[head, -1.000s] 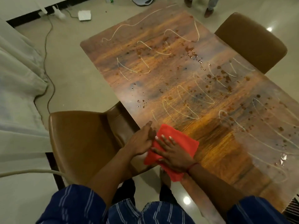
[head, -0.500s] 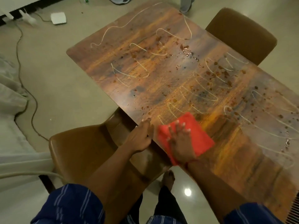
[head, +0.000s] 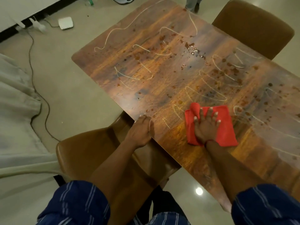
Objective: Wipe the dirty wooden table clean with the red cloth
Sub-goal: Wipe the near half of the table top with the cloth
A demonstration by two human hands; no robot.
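Head view — right hand (head: pixel 205 127), fingers spread, presses flat on crumpled red cloth (head: pixel 225 127) near the stained brown wooden table's (head: pixel 162 88) near edge — left hand (head: pixel 140 133) rests on that edge, fingers together.

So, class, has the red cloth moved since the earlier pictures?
Yes. The cloth overhung the table edge beside the left hand; now it lies wholly on the table, further right, under the right hand.

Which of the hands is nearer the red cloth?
Right. The right hand presses flat on the cloth; the left hand rests on the table edge, off to the cloth's left, not touching it.
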